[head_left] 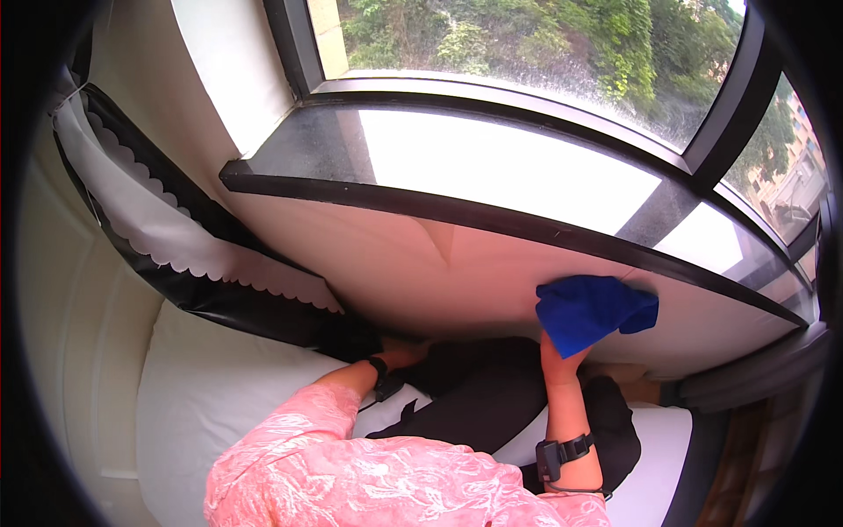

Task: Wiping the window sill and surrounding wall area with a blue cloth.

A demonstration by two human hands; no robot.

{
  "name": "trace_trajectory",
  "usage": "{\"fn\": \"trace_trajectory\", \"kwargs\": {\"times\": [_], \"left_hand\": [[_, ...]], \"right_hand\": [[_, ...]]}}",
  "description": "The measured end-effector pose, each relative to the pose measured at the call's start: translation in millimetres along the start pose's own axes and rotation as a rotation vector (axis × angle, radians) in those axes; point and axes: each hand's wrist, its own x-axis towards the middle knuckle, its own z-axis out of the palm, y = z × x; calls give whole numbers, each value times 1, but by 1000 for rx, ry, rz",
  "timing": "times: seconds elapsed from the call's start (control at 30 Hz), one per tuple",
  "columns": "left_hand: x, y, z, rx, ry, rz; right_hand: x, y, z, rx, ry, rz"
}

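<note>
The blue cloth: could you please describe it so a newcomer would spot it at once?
Find the sill under the window, then the pale wall below. There, over the right hand, lies a crumpled cloth: the only vivid blue thing in view.

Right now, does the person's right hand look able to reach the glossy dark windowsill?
Probably yes: the right hand, largely covered by a blue fabric cloth, is at the pale smooth wall below the glossy dark windowsill. Beyond the cloth, nothing visible blocks the way up.

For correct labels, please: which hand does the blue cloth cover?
The right hand, mostly under the cloth; the left hand, near the black curtain, shows none.
</note>
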Motion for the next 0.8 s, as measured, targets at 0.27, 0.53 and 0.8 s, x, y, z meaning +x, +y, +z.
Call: {"fn": "trace_trajectory", "kwargs": {"times": [0.27, 0.53, 0.8], "left_hand": [[-11, 29, -39, -30, -62, -90], [-4, 10, -21, 94, 210, 46], [-7, 6, 1, -2, 117, 210]], "right_hand": [[-5, 0, 5, 27, 7, -24], [-2, -12, 6, 3, 50, -44], [-1, -3, -3, -126, 97, -150]]}}
